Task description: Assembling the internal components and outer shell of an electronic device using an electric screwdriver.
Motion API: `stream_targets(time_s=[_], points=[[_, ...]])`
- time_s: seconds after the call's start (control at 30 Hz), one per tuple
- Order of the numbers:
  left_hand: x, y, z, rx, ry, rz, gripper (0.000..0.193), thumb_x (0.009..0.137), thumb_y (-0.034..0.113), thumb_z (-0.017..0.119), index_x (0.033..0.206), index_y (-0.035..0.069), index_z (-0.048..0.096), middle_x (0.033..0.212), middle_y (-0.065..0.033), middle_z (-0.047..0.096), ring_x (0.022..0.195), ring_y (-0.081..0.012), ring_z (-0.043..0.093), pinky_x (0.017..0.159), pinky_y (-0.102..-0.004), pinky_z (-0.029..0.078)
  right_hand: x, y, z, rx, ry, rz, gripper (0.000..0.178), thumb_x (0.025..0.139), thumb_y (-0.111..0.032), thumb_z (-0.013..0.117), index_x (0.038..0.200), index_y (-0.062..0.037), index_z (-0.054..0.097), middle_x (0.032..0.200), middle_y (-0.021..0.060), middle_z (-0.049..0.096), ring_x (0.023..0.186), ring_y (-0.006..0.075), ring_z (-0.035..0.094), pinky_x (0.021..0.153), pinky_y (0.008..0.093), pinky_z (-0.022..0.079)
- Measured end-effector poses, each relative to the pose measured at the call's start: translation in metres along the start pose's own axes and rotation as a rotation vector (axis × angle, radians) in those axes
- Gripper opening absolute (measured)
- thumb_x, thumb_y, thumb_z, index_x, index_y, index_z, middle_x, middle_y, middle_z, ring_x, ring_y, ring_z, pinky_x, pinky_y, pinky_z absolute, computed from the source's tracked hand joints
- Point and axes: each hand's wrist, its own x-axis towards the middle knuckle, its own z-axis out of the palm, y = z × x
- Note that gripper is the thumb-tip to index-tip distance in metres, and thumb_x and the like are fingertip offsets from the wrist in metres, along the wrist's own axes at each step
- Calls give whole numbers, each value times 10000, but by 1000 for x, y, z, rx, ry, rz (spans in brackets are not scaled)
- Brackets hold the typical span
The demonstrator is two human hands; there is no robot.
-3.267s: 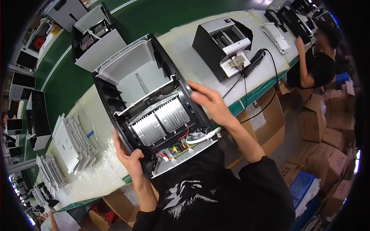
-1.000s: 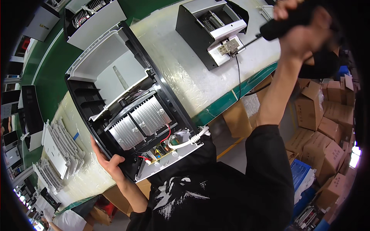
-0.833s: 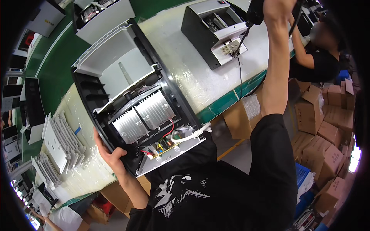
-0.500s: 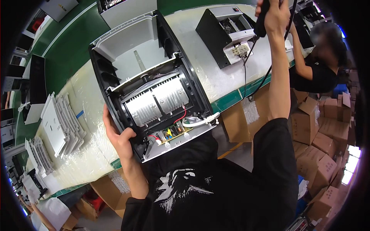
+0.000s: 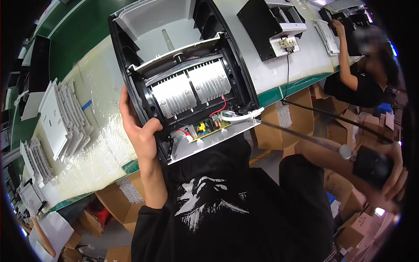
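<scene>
The open black housing point(image 5: 241, 71) lies toward eleven o'clock; the left hand point(image 5: 142, 134) clasps its rim at seven; the right hand point(image 5: 391, 185), near four o'clock, grips a blurred black screwdriver point(image 5: 371, 165).

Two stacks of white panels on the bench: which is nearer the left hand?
The larger stack, with a blue strip beside it, is nearer the left hand. The smaller stack sits farther left and lower in the picture.

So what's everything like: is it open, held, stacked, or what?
Black casing, open, insides showing
Metal fins, uncovered
White cable, bent
Black tool, held, blurred
Left hand, gripping the black casing
Right hand, closed around the black tool
White panels, stacked
</scene>
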Motion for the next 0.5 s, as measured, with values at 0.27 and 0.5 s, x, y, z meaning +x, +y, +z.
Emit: stream_targets(time_s=[0.27,0.5], points=[[-1,4,8,16,-37,-13,921,507,4,493,1411,-57,329,1256,-162,510,1143,-251,509,1011,-280,361,-54,50,7,-996,186,430,511,809,-499,715,782,-52,469,764,9,496,548,94,527,504,201,495],[-1,4,8,18,-19,-29,929,502,16,499,1412,-59,329,1260,-167,507,1142,-251,508,1014,-278,357,-96,70,-6,-1091,110,511,776,811,-673,588,1239,-84,319,787,92,503,502,165,513,427,283,472]])
